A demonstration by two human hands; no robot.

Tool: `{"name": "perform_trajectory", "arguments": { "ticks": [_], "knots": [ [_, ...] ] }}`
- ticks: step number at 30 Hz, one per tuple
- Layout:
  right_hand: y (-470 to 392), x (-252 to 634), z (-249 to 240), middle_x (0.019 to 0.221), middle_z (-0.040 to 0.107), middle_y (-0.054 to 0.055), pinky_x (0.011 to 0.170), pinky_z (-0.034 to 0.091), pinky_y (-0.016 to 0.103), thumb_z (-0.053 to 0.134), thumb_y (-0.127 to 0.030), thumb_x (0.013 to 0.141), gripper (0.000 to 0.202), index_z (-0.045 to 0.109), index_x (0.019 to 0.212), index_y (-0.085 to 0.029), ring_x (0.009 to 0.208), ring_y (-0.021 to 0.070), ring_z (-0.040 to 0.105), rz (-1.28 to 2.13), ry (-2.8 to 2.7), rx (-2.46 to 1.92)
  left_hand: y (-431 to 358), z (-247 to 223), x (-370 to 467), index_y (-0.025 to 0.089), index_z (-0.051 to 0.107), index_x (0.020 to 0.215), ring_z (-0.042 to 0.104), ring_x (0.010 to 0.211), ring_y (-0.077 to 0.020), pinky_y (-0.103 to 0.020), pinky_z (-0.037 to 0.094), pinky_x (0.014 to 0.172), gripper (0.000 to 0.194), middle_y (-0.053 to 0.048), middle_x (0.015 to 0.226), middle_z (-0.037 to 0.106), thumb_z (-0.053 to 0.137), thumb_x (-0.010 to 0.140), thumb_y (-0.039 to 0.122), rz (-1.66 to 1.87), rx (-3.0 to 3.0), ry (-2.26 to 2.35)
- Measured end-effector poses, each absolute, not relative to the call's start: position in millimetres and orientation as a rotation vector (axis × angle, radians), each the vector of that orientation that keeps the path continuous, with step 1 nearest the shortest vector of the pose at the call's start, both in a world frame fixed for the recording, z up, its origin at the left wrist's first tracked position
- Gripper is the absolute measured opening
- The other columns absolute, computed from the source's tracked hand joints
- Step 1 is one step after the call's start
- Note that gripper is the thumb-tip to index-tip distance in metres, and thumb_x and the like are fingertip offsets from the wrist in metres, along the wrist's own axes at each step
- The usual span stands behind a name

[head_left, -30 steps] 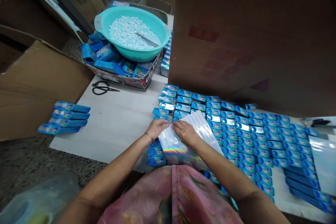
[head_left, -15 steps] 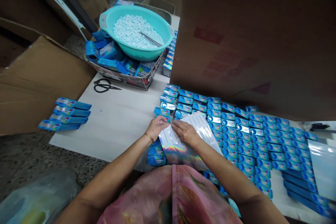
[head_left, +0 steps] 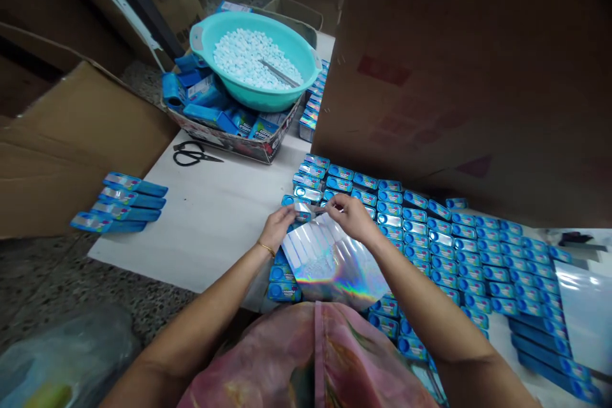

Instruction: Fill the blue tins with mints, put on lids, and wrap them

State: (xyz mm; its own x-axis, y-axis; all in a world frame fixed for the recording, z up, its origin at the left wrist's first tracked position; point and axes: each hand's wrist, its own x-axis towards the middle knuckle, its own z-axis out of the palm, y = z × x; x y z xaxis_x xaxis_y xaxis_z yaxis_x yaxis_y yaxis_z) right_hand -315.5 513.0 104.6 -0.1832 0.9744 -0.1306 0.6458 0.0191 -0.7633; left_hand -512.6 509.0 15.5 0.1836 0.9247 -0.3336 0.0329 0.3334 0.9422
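Note:
A shiny holographic sticker sheet with pale rectangular labels lies over the blue boxes in front of me. Just above its far edge, a small silvery sticker strip stretches between my two hands. My left hand pinches its left end, a gold bracelet on the wrist. At the other end, the fingertips of my right hand are pinched together on the strip. Under and around the sheet stand rows of small blue candy boxes; some are hidden beneath it and my right forearm.
A turquoise bowl of white candies, with a metal tool in it, rests on a carton of blue packs. Black scissors lie on the white table. Several blue boxes stand at its left edge. A big cardboard box blocks the back right.
My hands have come up off the sticker sheet and moved apart, with a strip now held between them. The sheet lies more exposed, nearer my body.

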Motion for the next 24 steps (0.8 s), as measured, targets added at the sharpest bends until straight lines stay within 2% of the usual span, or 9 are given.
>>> {"name": "perform_trajectory", "arguments": {
  "ticks": [3, 8, 10, 13, 18, 24],
  "knots": [
    [522.7, -329.9, 77.3, 0.058, 0.054, -0.002, 0.049, 0.038, 0.021, 0.049, -0.032, 0.074, 0.019, 0.057, 0.068, -0.016, 0.052, 0.0098, 0.050, 1.384, -1.454, -1.627, 515.2, 25.0, -515.4, 0.016, 0.056, 0.106, 0.057, 0.090, -0.0181, -0.028, 0.044, 0.073, 0.046, -0.011, 0.100, 0.061, 0.044, 0.077, 0.049, 0.862, 0.664, 1.098],
    [521.5, -354.3, 47.5, 0.050, 0.052, -0.003, 0.044, 0.035, 0.021, 0.057, -0.042, 0.066, 0.027, 0.058, 0.067, -0.015, 0.044, 0.0087, 0.045, 1.606, -1.069, -1.575, 523.4, 24.1, -531.3, 0.013, 0.061, 0.086, 0.058, 0.073, -0.0131, -0.023, 0.043, 0.062, 0.036, -0.007, 0.081, 0.064, 0.066, 0.062, 0.040, 0.890, 0.587, 1.181],
    [521.3, -363.8, 38.2, 0.052, 0.053, -0.003, 0.046, 0.035, 0.021, 0.059, -0.043, 0.063, 0.028, 0.059, 0.065, -0.015, 0.047, 0.0091, 0.046, 1.534, -1.110, -1.605, 525.0, 17.3, -537.0, 0.013, 0.062, 0.081, 0.056, 0.065, -0.0112, -0.022, 0.041, 0.057, 0.035, -0.005, 0.073, 0.063, 0.067, 0.060, 0.040, 0.905, 0.601, 1.239],
    [523.6, -378.2, 22.1, 0.060, 0.058, -0.001, 0.054, 0.038, 0.023, 0.058, -0.041, 0.065, 0.026, 0.061, 0.063, -0.016, 0.056, 0.0115, 0.050, 1.243, -1.291, -1.757, 527.8, 2.7, -541.8, 0.013, 0.065, 0.077, 0.053, 0.059, -0.0101, -0.022, 0.039, 0.055, 0.035, -0.001, 0.063, 0.061, 0.067, 0.058, 0.042, 0.975, 0.678, 1.403],
    [529.7, -393.9, 2.4, 0.072, 0.061, 0.005, 0.065, 0.039, 0.026, 0.052, -0.037, 0.074, 0.025, 0.064, 0.065, -0.017, 0.068, 0.0145, 0.054, 0.758, -1.596, -1.945, 537.0, -22.9, -543.8, 0.014, 0.066, 0.071, 0.054, 0.064, -0.0131, -0.023, 0.040, 0.061, 0.031, -0.001, 0.064, 0.063, 0.065, 0.057, 0.042, 1.031, 0.778, 1.625],
    [534.9, -396.6, 0.3, 0.076, 0.062, 0.007, 0.066, 0.038, 0.027, 0.049, -0.035, 0.077, 0.025, 0.064, 0.068, -0.017, 0.070, 0.0160, 0.054, 0.546, -1.813, -2.048, 547.8, -37.1, -543.0, 0.014, 0.066, 0.067, 0.055, 0.063, -0.0138, -0.024, 0.041, 0.060, 0.027, -0.002, 0.063, 0.064, 0.066, 0.055, 0.038, 1.012, 0.749, 1.640]
  ]
}}
